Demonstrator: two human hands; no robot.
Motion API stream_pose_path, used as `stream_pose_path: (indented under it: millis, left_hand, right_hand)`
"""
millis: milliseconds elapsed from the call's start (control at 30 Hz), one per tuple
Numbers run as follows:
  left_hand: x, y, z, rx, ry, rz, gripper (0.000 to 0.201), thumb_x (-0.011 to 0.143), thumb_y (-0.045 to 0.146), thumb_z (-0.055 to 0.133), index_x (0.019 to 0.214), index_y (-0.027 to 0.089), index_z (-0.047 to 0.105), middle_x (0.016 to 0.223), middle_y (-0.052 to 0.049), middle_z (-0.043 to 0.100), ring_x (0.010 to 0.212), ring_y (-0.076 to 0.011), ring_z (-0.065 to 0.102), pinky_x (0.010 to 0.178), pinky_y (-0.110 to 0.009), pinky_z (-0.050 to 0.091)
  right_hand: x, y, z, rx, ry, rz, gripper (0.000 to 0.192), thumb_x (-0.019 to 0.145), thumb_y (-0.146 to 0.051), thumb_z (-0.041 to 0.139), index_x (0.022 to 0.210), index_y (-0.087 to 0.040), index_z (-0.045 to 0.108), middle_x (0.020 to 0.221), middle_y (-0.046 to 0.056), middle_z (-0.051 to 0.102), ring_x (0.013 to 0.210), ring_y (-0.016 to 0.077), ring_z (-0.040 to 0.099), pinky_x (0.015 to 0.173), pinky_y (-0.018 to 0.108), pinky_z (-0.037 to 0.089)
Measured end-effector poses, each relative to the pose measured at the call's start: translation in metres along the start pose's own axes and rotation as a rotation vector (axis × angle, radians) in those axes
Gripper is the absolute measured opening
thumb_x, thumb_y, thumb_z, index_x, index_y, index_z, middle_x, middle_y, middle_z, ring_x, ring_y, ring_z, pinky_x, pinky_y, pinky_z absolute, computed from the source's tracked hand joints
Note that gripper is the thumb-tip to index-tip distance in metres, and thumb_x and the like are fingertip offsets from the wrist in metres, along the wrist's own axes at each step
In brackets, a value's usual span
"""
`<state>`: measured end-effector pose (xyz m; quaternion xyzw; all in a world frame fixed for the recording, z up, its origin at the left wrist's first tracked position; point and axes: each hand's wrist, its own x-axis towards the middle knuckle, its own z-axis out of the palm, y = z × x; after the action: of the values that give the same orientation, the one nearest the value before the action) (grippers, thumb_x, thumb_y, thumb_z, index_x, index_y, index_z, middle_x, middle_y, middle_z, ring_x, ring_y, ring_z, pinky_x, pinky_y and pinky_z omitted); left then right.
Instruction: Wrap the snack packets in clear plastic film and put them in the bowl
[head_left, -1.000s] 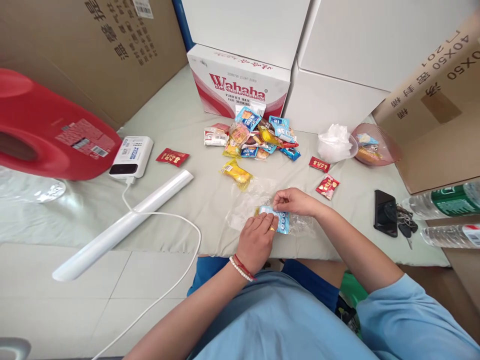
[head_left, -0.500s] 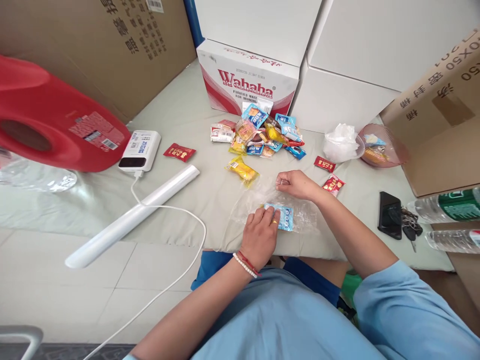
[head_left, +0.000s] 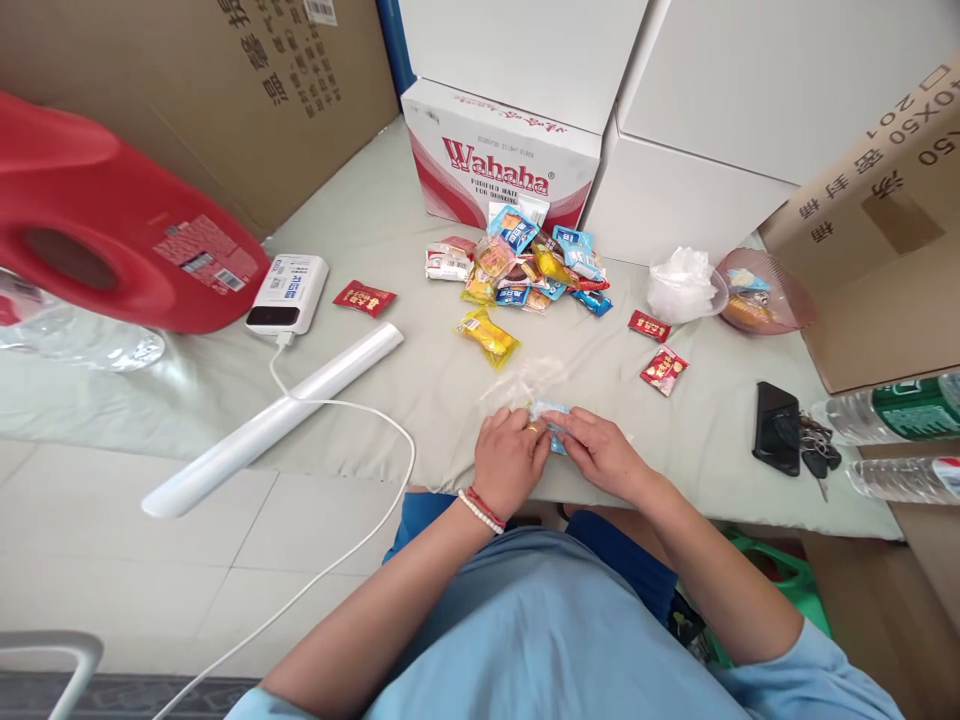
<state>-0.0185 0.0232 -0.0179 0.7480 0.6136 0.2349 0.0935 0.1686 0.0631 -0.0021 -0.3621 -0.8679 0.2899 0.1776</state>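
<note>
Handled packet (head_left: pixel 558 442): light blue | front snack (head_left: pixel 487 337): yellow | jug (head_left: pixel 135 215): red | Wahaha carton (head_left: pixel 499 158): white, red bands, red brand lettering | desk cover (head_left: pixel 420 400): pale grey-green | shirt (head_left: pixel 540 630): plain light blue

- Open bench (head_left: pixel 444 425) lies between white cable (head_left: pixel 337 402) and left hand (head_left: pixel 506 462).
- Yellow packet (head_left: pixel 487 337), then snack pile (head_left: pixel 525 265), block the way straight ahead.
- Right of the right hand (head_left: pixel 600 452), room runs to the phone (head_left: pixel 778 425).

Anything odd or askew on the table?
Yes: at left, the long white strip lies diagonally, one end jutting past the edge of the table. The white cable crosses it, so it might snag. No spill visible.
</note>
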Motion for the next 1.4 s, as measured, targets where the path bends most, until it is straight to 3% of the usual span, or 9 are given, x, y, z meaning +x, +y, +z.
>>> stream_pose_path:
  millis: [200,400,500,667,767,833,1000,1200,1400]
  left_hand:
    - [0.007,-0.036,-0.003,-0.405,0.040,-0.096,0.019,0.093,0.022,0.061,0.097,0.027,0.079,0.091,-0.004,0.071,0.094,-0.0219,0.060,0.088,-0.039,0.048]
    - [0.014,-0.059,-0.001,-0.105,0.141,-0.331,0.053,0.082,0.033,0.072,0.131,0.014,0.067,0.124,-0.018,0.063,0.117,-0.0363,0.054,0.099,-0.054,0.047]
    - [0.023,-0.063,-0.006,-0.122,0.121,-0.346,0.031,0.080,0.029,0.068,0.107,0.017,0.074,0.129,-0.019,0.061,0.125,-0.0401,0.049,0.099,-0.057,0.045]
    - [0.031,-0.066,-0.029,-0.673,0.056,-0.488,0.014,0.077,0.034,0.060,0.076,0.020,0.062,0.087,-0.005,0.064,0.084,-0.0216,0.062,0.082,-0.039,0.052]
    - [0.029,-0.057,-0.046,-1.118,-0.077,-0.692,0.024,0.080,0.045,0.052,0.083,0.022,0.057,0.081,-0.002,0.066,0.071,-0.0183,0.062,0.063,-0.031,0.049]
    - [0.026,-0.047,-0.054,-1.207,-0.078,-0.765,0.035,0.082,0.054,0.050,0.096,0.023,0.058,0.088,-0.003,0.068,0.073,-0.0191,0.064,0.058,-0.029,0.048]
    - [0.022,-0.023,-0.050,-0.838,-0.120,-0.579,0.028,0.072,0.047,0.073,0.075,0.021,0.061,0.066,0.002,0.058,0.062,-0.0140,0.052,0.058,-0.026,0.043]
    - [0.018,0.005,-0.032,-1.069,-0.145,-0.605,0.025,0.084,0.039,0.062,0.094,0.019,0.071,0.080,-0.002,0.071,0.067,-0.0162,0.063,0.065,-0.030,0.054]
    - [0.006,0.011,-0.034,-0.751,-0.175,-0.125,0.038,0.095,0.018,0.037,0.090,0.019,0.075,0.112,-0.009,0.072,0.107,-0.0207,0.066,0.097,-0.036,0.055]
  right_hand:
    - [0.003,0.004,0.004,-0.048,-0.018,-0.018,0.052,0.102,-0.012,0.043,0.148,-0.030,0.058,0.090,0.003,0.055,0.074,0.0159,0.055,0.069,0.026,0.048]
    - [0.003,-0.003,0.006,-0.207,-0.159,-0.010,0.047,0.101,-0.013,0.047,0.138,-0.034,0.068,0.090,0.003,0.054,0.073,0.0154,0.048,0.065,0.025,0.039]
    - [0.002,-0.010,0.003,-0.228,-0.195,-0.040,0.046,0.101,-0.016,0.051,0.140,-0.034,0.067,0.093,0.004,0.055,0.076,0.0168,0.047,0.066,0.026,0.039]
    - [-0.001,-0.016,0.001,-0.140,-0.178,-0.065,0.042,0.100,-0.019,0.055,0.138,-0.030,0.069,0.098,0.007,0.057,0.082,0.0182,0.053,0.071,0.029,0.044]
    - [0.001,-0.019,0.002,-0.166,-0.181,-0.048,0.038,0.101,-0.021,0.054,0.134,-0.029,0.072,0.095,0.007,0.057,0.080,0.0184,0.053,0.068,0.029,0.042]
    - [0.003,-0.022,0.003,-0.182,-0.194,-0.042,0.036,0.102,-0.023,0.053,0.133,-0.028,0.073,0.094,0.007,0.057,0.079,0.0186,0.052,0.067,0.029,0.041]
    - [0.003,-0.031,0.002,-0.174,-0.186,-0.025,0.031,0.104,-0.027,0.053,0.123,-0.023,0.076,0.091,0.008,0.055,0.079,0.0194,0.052,0.068,0.031,0.041]
    - [-0.003,-0.031,0.005,-0.129,-0.180,-0.007,0.031,0.098,-0.024,0.062,0.126,-0.023,0.073,0.102,0.011,0.059,0.095,0.0261,0.057,0.080,0.038,0.051]
    - [-0.014,-0.034,-0.017,0.069,-0.212,-0.036,0.041,0.090,-0.025,0.072,0.132,-0.025,0.069,0.125,0.014,0.060,0.114,0.0291,0.058,0.097,0.045,0.053]
